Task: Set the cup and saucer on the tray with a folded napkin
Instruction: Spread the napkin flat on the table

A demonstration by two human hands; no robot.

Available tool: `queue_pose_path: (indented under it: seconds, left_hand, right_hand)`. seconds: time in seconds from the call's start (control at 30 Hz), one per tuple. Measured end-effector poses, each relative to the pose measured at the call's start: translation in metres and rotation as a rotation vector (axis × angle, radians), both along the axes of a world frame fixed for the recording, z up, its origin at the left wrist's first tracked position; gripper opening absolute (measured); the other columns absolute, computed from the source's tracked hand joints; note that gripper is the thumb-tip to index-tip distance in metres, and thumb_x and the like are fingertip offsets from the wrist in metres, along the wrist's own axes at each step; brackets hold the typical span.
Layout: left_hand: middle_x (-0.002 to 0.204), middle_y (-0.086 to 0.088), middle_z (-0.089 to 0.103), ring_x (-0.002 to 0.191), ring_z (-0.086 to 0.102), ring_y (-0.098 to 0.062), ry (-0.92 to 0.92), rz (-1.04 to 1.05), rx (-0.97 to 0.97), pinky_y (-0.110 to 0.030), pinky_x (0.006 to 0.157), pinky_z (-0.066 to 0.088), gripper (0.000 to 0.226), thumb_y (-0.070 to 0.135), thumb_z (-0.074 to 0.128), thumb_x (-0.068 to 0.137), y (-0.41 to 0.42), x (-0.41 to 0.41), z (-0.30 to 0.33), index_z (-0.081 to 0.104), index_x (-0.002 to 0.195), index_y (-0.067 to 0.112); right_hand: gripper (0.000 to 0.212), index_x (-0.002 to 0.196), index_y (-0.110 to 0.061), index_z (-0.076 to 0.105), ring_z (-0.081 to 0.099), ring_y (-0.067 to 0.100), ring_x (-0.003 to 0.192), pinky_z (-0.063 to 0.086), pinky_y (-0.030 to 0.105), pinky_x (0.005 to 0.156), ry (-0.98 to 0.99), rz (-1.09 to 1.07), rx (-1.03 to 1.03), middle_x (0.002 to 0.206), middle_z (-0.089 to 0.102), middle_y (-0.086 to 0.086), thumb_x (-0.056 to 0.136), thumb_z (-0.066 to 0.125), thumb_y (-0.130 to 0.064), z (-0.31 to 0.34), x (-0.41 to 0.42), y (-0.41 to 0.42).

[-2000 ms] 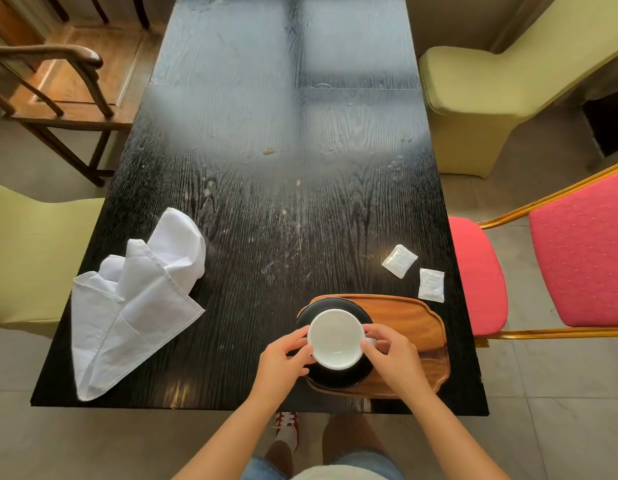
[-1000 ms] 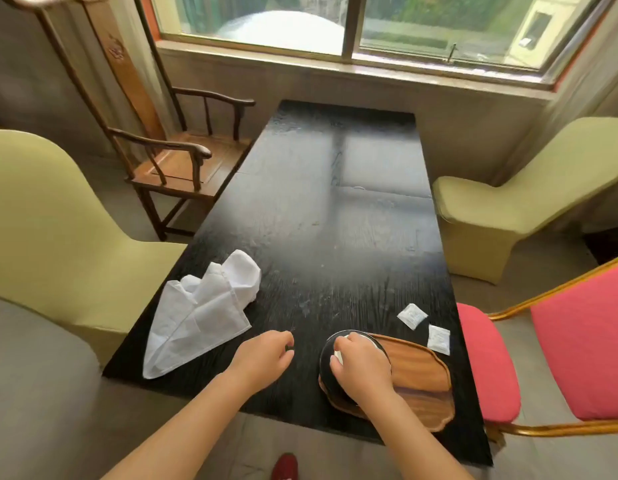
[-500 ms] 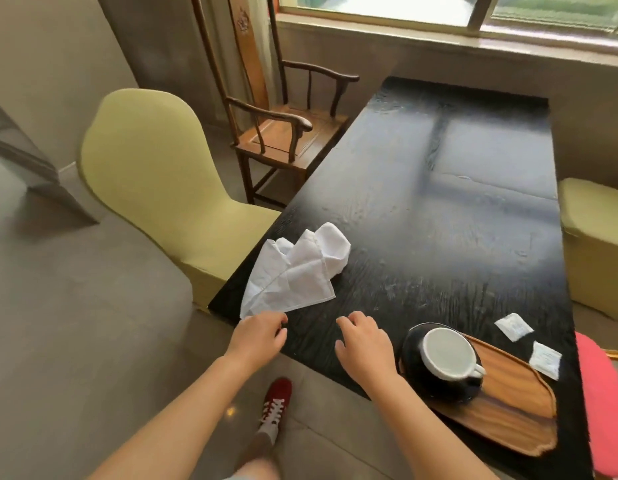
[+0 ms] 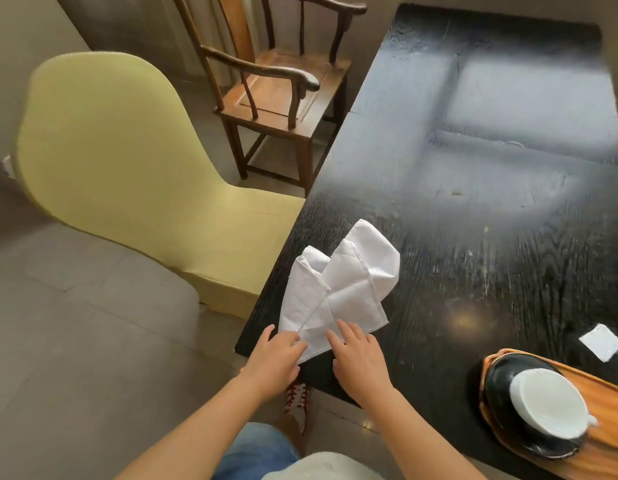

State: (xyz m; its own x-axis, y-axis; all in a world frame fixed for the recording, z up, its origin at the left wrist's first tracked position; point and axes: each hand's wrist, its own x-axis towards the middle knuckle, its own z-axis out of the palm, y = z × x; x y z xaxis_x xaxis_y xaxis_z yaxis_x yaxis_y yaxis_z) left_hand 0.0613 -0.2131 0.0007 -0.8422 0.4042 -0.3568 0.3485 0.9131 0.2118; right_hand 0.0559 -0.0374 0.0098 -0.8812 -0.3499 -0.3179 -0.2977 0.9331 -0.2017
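The wooden tray (image 4: 609, 441) runs off the right and bottom edges of the view, so its far end is not visible, and a white packet (image 4: 603, 346) beside it is partly cut by the right edge. The near corner of the napkin (image 4: 338, 289) is covered by the fingers, and whether any cloth is pinched there is hard to make out.

The napkin is white, hemmed, loosely bunched with 2 or 3 overlapping flaps, and lies near the left edge of the black tabletop (image 4: 473, 202), well apart from the tray. The white cup (image 4: 550, 412) sits on the black saucer (image 4: 501, 382), which rests on the tray at the near right corner.

The left hand (image 4: 276, 356) lies palm down at the tabletop's edge, its fingers gently bent and touching the napkin's near corner. The right hand (image 4: 357, 358) lies flat just beside it, fingers straight and slightly spread, tips on the napkin's lower hem.
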Motion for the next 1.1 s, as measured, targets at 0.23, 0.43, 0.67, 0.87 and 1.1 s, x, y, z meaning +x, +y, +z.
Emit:
queue_pose_path:
  seconds: [0.23,0.43,0.67,0.87,1.1]
  left_hand:
    - [0.155,-0.014,0.015,0.145,-0.002,-0.027,-0.093,-0.327,-0.243,-0.051,0.114,-0.006,0.053,0.003,0.049,0.089,-0.026,-0.026,-0.022,0.03,0.138,0.01]
    - [0.092,0.004,0.069,0.105,0.062,-0.021,-0.014,-0.473,-0.203,-0.047,0.101,0.04,0.027,0.023,0.085,0.049,-0.041,-0.047,-0.034,0.069,0.071,0.026]
    - [0.076,0.003,0.07,0.087,0.067,-0.015,0.152,-0.47,0.321,-0.035,0.094,0.049,0.009,0.017,0.058,0.08,-0.03,-0.062,-0.009,0.061,0.072,0.018]
    - [0.074,-0.002,0.066,0.068,0.06,-0.014,0.043,-0.144,0.621,-0.025,0.069,0.052,0.021,0.027,0.049,0.088,-0.011,-0.086,0.036,0.062,0.082,0.011]
    - [0.077,0.005,0.058,0.073,0.049,-0.008,-0.057,-0.186,0.588,-0.018,0.084,0.042,0.008,0.02,0.059,0.08,-0.011,-0.112,0.082,0.06,0.08,0.012]
  right_hand:
    - [0.049,0.098,-0.018,0.063,0.063,0.027,0.101,0.055,0.041,0.078,-0.072,-0.015,0.035,0.109,0.065,0.007,0.053,0.084,-0.022,-0.039,-0.006,-0.014]
    - [0.052,0.088,-0.022,0.061,0.063,0.024,0.088,0.055,0.036,0.07,-0.066,-0.063,0.044,0.098,0.066,0.003,0.044,0.087,-0.033,-0.043,-0.01,-0.02]
    - [0.049,0.099,-0.025,0.06,0.058,0.025,0.103,0.046,0.044,0.091,-0.102,-0.133,0.001,0.109,0.061,0.001,0.057,0.081,-0.041,-0.043,-0.007,-0.021]
    - [0.014,0.098,-0.019,0.067,0.059,0.016,0.095,0.044,0.038,0.098,-0.012,-0.578,-0.451,0.098,0.068,-0.001,0.087,0.06,-0.025,-0.025,-0.004,-0.021]
    - [0.012,0.092,-0.026,0.063,0.061,0.008,0.092,0.048,0.012,0.079,0.072,-0.888,-0.808,0.093,0.065,-0.014,0.089,0.058,-0.015,0.044,-0.031,0.016]
